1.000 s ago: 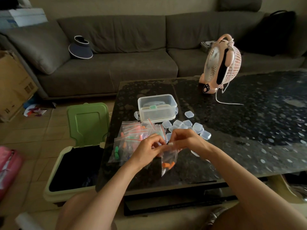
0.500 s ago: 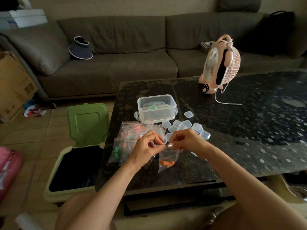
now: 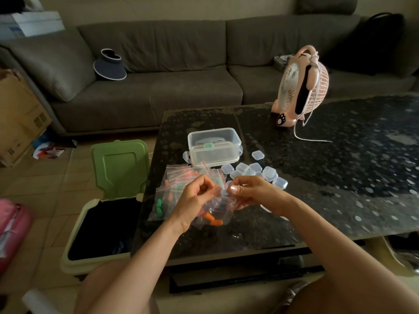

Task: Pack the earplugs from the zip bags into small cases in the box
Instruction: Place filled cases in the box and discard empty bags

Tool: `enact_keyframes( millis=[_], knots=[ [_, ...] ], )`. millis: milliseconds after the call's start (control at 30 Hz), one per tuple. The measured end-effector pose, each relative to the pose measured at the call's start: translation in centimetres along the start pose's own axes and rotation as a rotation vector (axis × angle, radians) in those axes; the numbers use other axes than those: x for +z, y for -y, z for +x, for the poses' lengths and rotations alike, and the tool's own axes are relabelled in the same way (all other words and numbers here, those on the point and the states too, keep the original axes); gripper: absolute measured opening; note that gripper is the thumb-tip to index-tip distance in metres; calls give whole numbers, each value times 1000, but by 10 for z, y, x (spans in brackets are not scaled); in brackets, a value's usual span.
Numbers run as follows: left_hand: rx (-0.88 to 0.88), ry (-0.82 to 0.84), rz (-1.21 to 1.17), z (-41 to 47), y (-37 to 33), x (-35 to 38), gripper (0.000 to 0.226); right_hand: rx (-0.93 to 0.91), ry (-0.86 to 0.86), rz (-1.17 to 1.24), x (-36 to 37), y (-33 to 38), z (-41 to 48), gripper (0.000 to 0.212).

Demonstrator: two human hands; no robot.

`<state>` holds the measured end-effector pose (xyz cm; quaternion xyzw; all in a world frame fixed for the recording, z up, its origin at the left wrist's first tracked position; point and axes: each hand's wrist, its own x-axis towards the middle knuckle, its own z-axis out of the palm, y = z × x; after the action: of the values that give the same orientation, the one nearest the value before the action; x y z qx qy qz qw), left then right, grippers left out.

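Note:
My left hand (image 3: 195, 200) and my right hand (image 3: 251, 192) both pinch the top of one small clear zip bag (image 3: 216, 211) above the dark table (image 3: 340, 177). Orange earplugs (image 3: 213, 219) lie at the bag's bottom. Behind my left hand lies a pile of more zip bags (image 3: 179, 184) with orange and green earplugs. Several small clear cases (image 3: 254, 172) are scattered just beyond my right hand. A clear plastic box (image 3: 214, 146) stands behind them.
A pink desk fan (image 3: 299, 87) with a white cord stands at the back of the table. An open bin (image 3: 99, 227) with a raised green lid sits on the floor at the table's left edge. A grey sofa (image 3: 181, 75) runs behind.
My hands have drawn the top of the bag apart, and its mouth now gapes wider. The bag hangs lower and more crumpled, with the earplugs shifted.

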<state>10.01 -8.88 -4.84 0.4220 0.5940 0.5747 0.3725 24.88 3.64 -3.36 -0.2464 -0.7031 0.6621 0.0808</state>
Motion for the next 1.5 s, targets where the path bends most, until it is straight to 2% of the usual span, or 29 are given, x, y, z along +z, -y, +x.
enact_keyframes(
  millis=[67,200,300,400,500,733,1000,1133,1233,1400,1500],
  knots=[
    [-9,-61,-9,-1,0,1,19,4,35,-24,0,-3,1,27],
    [-41,-219,-62,-1,-2,2,19,17,67,-45,7,-10,5,45],
    [-62,-243,-136,1,0,-1,23,72,19,-18,6,-11,7,37],
    [-58,-243,-172,2,2,-2,24,129,46,40,2,-9,6,27],
    [-30,-233,-92,4,3,-1,21,160,87,44,1,-7,3,27],
    [-47,-108,-16,2,3,3,22,115,12,62,-1,-3,-4,29],
    [-54,-72,78,2,5,5,17,139,11,14,-4,-4,-3,48],
    [-59,-42,197,3,11,5,25,133,79,-48,0,0,-6,32],
    [-99,-33,113,2,7,6,18,146,70,-5,1,1,-7,24],
    [-120,-36,-13,2,2,4,15,205,31,-11,-2,-2,-6,34],
    [-173,-99,-22,4,9,4,15,251,-36,86,-4,-2,-6,37]
  ],
)
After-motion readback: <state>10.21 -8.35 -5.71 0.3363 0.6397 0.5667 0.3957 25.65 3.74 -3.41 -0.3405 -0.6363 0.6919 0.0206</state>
